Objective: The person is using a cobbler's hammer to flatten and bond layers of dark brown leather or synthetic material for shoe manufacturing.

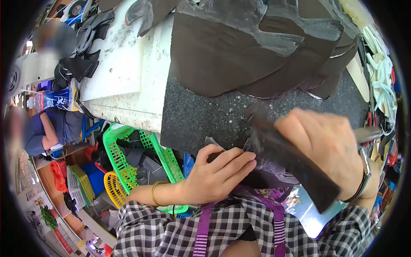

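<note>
My right hand [323, 147] is closed in a fist round a hammer. The hammer's long dark head [299, 165] is smeared by motion, and a metal handle end [368, 134] sticks out beyond the fist. It slants over the near edge of a speckled black mat [205, 111]. My left hand [218, 173] lies at that edge with its fingers bent and held together on a dark piece of material [247, 145]. Most of this piece is hidden by the fingers and the hammer. Large dark brown leather-like panels [222, 55] with grey-smeared borders overlap on the mat's far side.
White cutting boards [117, 64] lie left of the mat. Below them stand a green basket [112, 145] with dark scraps and a yellow basket [113, 188]. Pale strips [381, 81] hang at the right. A person [49, 128] sits at the far left, by a bottle [55, 98].
</note>
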`<state>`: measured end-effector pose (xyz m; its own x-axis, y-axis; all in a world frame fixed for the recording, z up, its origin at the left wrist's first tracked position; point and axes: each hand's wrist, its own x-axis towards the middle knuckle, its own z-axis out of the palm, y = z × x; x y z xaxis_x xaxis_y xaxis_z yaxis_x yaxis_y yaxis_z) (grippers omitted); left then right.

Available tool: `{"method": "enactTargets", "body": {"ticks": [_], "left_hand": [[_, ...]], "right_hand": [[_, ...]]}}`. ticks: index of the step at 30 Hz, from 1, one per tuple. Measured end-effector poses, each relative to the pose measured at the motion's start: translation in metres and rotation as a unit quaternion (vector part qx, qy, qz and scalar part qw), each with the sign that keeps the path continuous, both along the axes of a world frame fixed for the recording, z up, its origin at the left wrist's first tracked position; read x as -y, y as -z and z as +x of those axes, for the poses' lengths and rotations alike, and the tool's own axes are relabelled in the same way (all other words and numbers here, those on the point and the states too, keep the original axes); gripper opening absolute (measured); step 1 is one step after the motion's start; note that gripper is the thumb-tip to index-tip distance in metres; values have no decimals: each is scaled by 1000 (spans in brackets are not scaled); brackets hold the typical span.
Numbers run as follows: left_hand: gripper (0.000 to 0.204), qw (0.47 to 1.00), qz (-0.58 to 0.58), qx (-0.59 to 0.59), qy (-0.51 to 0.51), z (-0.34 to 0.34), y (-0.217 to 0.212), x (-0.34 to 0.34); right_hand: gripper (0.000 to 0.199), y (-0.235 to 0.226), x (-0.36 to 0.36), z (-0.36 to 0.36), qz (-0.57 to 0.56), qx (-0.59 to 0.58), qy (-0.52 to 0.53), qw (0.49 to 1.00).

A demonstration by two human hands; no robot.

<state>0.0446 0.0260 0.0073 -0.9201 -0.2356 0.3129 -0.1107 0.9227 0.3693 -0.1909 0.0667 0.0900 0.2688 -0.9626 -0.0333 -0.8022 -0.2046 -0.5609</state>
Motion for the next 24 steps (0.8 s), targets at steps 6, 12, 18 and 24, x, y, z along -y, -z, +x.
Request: {"method": "enactTargets", "body": {"ticks": [6,12,18,24], "left_hand": [[31,997,78,-15,10,-11,-6,24],[16,985,170,-13,8,-20,4,43],[15,955,195,-156,-159,-62,-52,170],[30,903,-78,29,-422,-43,-26,337]], "right_hand": [[37,2,-12,-14,-8,-62,4,998],[9,-35,-34,-10,-153,-37,203,966],[8,-41,-1,4,-180,-24,126,975],[13,28,58,-6,-218,-35,99,970]]}}
